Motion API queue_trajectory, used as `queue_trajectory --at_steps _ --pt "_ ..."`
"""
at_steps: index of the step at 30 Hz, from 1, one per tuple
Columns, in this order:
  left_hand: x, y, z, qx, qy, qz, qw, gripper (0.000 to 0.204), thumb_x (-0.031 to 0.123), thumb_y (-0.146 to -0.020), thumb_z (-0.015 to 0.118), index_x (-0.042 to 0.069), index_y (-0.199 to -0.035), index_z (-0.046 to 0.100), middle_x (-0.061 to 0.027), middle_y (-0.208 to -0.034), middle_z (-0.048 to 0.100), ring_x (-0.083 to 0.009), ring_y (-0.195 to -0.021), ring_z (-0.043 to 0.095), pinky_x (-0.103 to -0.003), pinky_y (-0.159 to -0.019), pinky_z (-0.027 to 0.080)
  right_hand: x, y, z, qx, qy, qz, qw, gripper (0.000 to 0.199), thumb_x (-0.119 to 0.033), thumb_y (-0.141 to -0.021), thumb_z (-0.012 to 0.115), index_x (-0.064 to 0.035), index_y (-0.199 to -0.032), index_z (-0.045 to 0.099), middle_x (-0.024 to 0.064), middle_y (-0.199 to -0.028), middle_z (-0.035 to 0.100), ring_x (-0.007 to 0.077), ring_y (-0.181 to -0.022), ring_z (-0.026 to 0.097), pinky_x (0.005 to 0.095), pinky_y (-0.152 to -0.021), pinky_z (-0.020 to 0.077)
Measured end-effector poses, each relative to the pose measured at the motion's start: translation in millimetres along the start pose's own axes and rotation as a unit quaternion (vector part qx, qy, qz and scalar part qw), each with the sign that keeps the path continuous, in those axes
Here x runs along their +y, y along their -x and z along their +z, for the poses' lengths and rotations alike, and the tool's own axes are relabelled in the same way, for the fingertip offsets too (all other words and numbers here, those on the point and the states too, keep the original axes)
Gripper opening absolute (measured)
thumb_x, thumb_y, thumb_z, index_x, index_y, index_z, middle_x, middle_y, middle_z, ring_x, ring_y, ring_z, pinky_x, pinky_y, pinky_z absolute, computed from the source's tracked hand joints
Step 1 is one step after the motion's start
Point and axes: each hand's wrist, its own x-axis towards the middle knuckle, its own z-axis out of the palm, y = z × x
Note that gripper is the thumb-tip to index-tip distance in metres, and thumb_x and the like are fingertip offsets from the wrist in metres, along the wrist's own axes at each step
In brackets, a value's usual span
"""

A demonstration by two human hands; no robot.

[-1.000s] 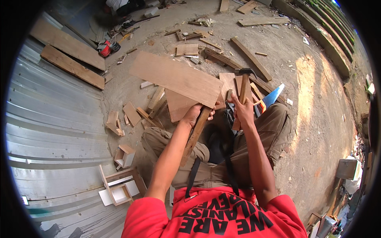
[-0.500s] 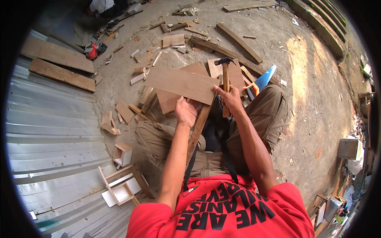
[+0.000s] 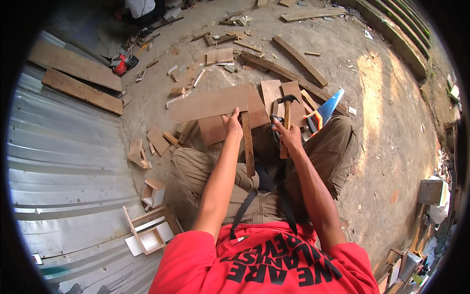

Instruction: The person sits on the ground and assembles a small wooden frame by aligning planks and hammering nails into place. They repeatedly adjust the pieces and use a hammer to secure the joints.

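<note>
My left hand (image 3: 232,123) grips the lower edge of a long thin plywood board (image 3: 205,104), thumb on its upper face. A narrow wooden strip (image 3: 248,147) runs down from the board's right end toward my lap, beside the left hand; whether the two are joined I cannot tell. To the right, my right hand (image 3: 290,137) is closed round the wooden handle of a claw hammer (image 3: 287,110), its dark head up. Under and beyond the board lies a squarer plywood sheet (image 3: 257,100). A blue-bladed handsaw (image 3: 329,105) with an orange handle rests beside my right knee.
Wood offcuts (image 3: 219,56) and long battens (image 3: 299,60) litter the concrete ahead. On the left lie corrugated metal sheeting (image 3: 73,161), two planks (image 3: 83,90) and a small wooden frame (image 3: 152,237). A grey box (image 3: 431,191) stands at the right. Another person (image 3: 139,7) is partly visible at the far left.
The board has shifted left and its strip now hangs more upright. My right hand has come away from the board's right end, still holding the hammer. My left thumb now lies over the board.
</note>
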Motion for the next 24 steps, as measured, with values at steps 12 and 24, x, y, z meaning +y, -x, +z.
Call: queue_trajectory --at_steps 12,24 --pt "-81 -37 0 0.115 -0.096 -0.088 0.985 0.06 0.012 -0.083 0.082 -0.004 -0.131 0.049 -0.0148 -0.125 0.06 -0.0228 -0.111 0.06 -0.038 -0.096 0.047 20 11 -53 0.03 0.119 0.023 0.992 0.048 -0.048 -0.089 0.074 -0.0019 -0.082 0.064 0.0045 -0.069 0.067 0.0081 -0.042 0.049 0.0258 -0.037 0.0376" --pt "-15 -8 18 -0.155 -0.592 0.126 0.781 0.033 0.029 -0.095 0.064 0.001 -0.111 0.06 -0.0157 -0.111 0.068 -0.0269 -0.09 0.068 -0.042 -0.079 0.054 49 -71 -159 0.166 0.407 0.006 0.898 0.038 -0.032 -0.085 0.064 0.0047 -0.094 0.071 0.0281 -0.084 0.07 0.0409 -0.083 0.07 0.0479 -0.076 0.0529"
